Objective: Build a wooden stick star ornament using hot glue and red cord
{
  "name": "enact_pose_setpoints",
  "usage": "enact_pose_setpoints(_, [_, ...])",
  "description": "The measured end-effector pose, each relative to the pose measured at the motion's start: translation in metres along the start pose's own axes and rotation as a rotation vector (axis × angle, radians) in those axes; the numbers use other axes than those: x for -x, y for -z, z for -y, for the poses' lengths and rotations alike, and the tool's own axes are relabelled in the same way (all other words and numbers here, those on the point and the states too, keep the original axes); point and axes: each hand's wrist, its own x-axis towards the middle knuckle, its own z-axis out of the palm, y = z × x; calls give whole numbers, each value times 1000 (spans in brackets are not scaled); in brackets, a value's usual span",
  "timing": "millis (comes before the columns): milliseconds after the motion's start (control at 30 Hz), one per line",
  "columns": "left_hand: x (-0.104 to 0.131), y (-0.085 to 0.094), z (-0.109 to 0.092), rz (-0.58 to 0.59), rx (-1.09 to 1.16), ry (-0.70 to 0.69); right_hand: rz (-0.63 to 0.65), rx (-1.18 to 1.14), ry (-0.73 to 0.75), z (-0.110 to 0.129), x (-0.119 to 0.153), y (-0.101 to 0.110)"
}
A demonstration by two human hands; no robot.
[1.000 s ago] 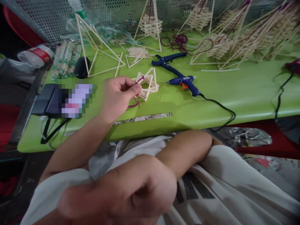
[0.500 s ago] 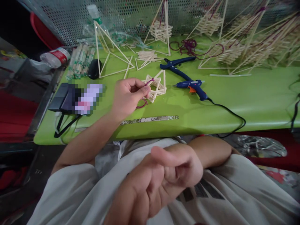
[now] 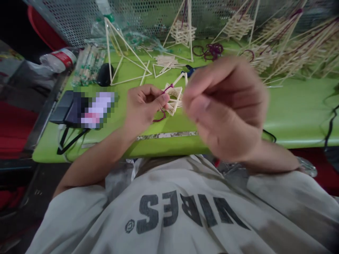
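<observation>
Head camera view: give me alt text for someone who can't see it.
A person's left hand holds a star-shaped stick piece with purple cord at a green table, while the blurred right hand is raised in front, thumb and forefinger close together. Stick pyramids stand behind.

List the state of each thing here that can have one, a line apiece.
Left hand: grip closed on the star-shaped stick piece.
Right hand: raised, fingers curled; whether it holds anything is unclear.
Star-shaped stick piece: assembled, middle open.
Purple string: curving loosely below the piece.
Purple cord pile: tangled.
Triangular stick frame: standing.
Red-labelled bottle: on its side.
Green-collared bottle: upright.
Blue tool: mostly hidden; open or shut, unclear.
</observation>
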Motion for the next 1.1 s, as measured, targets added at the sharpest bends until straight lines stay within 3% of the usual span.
enact_pose_setpoints(67, [-1,-1,-1,-17,61,-40,-117,247,337,-20,-25,26])
enact_pose_setpoints(100, [-1,-1,-2,-12,85,-54,-78,343,463,-31,-38,38])
enact_pose_setpoints(200, [0,-1,-5,18,68,-40,103,585,597,-55,-62,66])
enact_pose_setpoints(300, [5,-1,-10,7,15,-23,176,729,630,-69,-64,81])
enact_pose_setpoints(433, [15,-1,-18,-2,-60,-13,45,855,675,-89,-56,95])
enact_pose_setpoints(533, [22,-2,-20,-34,-171,-127,-69,886,782,-104,-52,108])
enact_pose_setpoints(633, [25,-3,-19,-93,-327,-295,-92,927,659,-111,-49,116])
enact_pose_setpoints(733, [27,-3,-14,-120,-436,-408,-118,828,635,-111,-46,116])
enact_pose_setpoints(867, [26,-3,-12,-112,-450,-469,-147,699,758,-107,-45,107])
enact_pose_setpoints(967, [26,-3,-13,-117,-408,-465,-148,691,818,-104,-43,101])
enact_pose_setpoints(1100, [26,-2,-15,-109,-387,-395,-136,694,734,-103,-40,95])
